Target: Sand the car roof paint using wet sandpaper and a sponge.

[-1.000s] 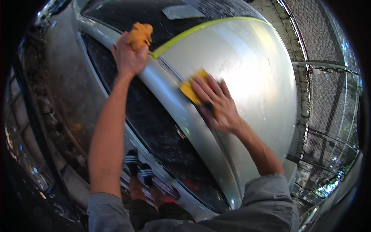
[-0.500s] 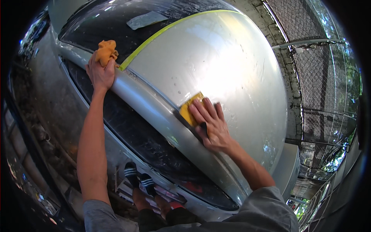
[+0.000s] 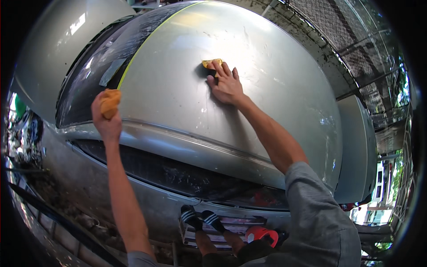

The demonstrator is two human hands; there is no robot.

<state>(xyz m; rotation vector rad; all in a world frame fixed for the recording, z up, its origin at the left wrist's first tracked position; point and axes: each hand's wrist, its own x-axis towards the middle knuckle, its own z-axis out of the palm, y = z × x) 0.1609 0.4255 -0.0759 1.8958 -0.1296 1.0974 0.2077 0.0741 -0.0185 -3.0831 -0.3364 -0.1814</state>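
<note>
At 12 o'clock from the middle of the view, over a silver car roof (image 3: 284, 120), the right hand (image 3: 227, 88) reaches across a yellow pad (image 3: 212, 62). Its fingers are slightly spread over the pad's near edge, with the thumb set apart; I cannot tell whether they pinch it, and the pad's underside is hidden. Between 9 and 10 o'clock, the left hand (image 3: 106, 127) has its fingers curled around a crumpled orange cloth (image 3: 110, 103), near the roof's front corner; most of the fingertips are out of sight.

Just beyond that cloth, a yellow-green strip (image 3: 133, 61) runs along the roof edge toward 11 o'clock, bordering the dark windshield (image 3: 86, 89). A grey sheet (image 3: 111, 72) lies on the glass at 10 o'clock. A long dark side window (image 3: 178, 175) curves below the roof, toward 6 o'clock. There, two feet in dark striped footwear (image 3: 191, 217) stand on a slatted platform (image 3: 238, 220), with a red bucket (image 3: 255, 232) at 5 o'clock. Mesh fencing (image 3: 318, 15) rises between 1 and 2 o'clock.
</note>
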